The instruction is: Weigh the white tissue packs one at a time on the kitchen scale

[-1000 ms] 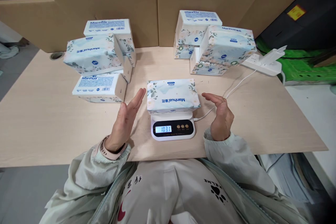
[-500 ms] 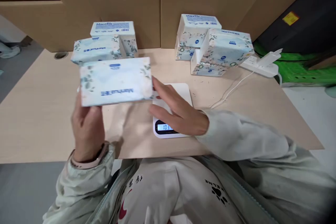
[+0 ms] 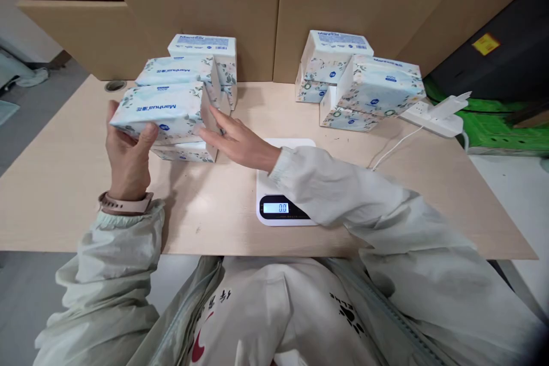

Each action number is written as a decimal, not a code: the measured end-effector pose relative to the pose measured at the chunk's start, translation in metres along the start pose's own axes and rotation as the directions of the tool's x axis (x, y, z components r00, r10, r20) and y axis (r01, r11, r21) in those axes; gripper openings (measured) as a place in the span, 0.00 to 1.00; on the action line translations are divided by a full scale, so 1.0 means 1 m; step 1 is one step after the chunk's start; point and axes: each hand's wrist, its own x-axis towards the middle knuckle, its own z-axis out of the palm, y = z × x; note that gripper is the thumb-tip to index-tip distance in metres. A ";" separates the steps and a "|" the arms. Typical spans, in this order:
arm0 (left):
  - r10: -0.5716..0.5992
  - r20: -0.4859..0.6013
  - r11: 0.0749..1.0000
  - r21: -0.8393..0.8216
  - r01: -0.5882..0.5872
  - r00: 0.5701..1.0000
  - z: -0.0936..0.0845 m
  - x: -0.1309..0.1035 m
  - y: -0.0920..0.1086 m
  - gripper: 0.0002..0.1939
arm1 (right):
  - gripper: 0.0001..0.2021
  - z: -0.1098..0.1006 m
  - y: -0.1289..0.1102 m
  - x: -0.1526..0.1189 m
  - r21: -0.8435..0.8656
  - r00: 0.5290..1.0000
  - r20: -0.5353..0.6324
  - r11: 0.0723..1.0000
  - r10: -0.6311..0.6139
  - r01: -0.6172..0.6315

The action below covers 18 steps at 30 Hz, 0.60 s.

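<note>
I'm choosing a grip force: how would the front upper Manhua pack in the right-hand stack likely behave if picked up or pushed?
The front upper Manhua pack would probably give when squeezed, as its wrapper looks thin and its edges soft. Its block-like shape makes rolling unlikely. Pushed rightward, it might tip, since it overhangs the pack beneath.

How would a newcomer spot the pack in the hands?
Find the light wooden desk before the cardboard boxes, then its left-hand group of floral packs. The handled pack is over its near side: only this one has the left hand at one end and the right hand at the other.
</note>
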 end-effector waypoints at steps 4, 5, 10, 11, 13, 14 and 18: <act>0.274 -0.178 0.919 0.339 -0.203 0.945 0.020 -0.032 0.046 0.43 | 0.35 -0.047 -0.001 -0.072 0.085 0.947 -0.314 0.995 0.069 -0.045; 0.359 -0.202 0.903 0.322 -0.284 0.911 0.030 -0.042 0.062 0.39 | 0.29 -0.061 0.005 -0.093 0.039 0.866 -0.499 0.999 0.042 -0.026; 0.167 0.176 0.922 -0.378 -0.090 0.970 0.108 -0.042 0.127 0.17 | 0.24 -0.141 0.093 -0.179 -0.082 0.140 -0.988 0.987 -0.063 -0.135; 0.062 0.380 0.886 -0.446 0.124 0.923 0.129 -0.031 0.131 0.18 | 0.28 -0.155 0.116 -0.190 -0.004 0.094 -0.995 0.981 0.015 -0.195; -0.103 0.690 0.783 -0.388 0.486 0.716 0.174 -0.003 0.127 0.28 | 0.35 -0.178 0.158 -0.206 0.204 0.148 -0.956 0.938 0.252 -0.281; -0.148 0.751 0.749 -0.339 0.569 0.643 0.200 0.012 0.121 0.33 | 0.38 -0.185 0.173 -0.209 0.249 0.174 -0.935 0.921 0.309 -0.299; -0.207 0.815 0.781 -0.195 0.593 0.541 0.295 0.054 0.098 0.39 | 0.43 -0.190 0.189 -0.206 0.281 0.380 -0.839 0.908 0.390 -0.311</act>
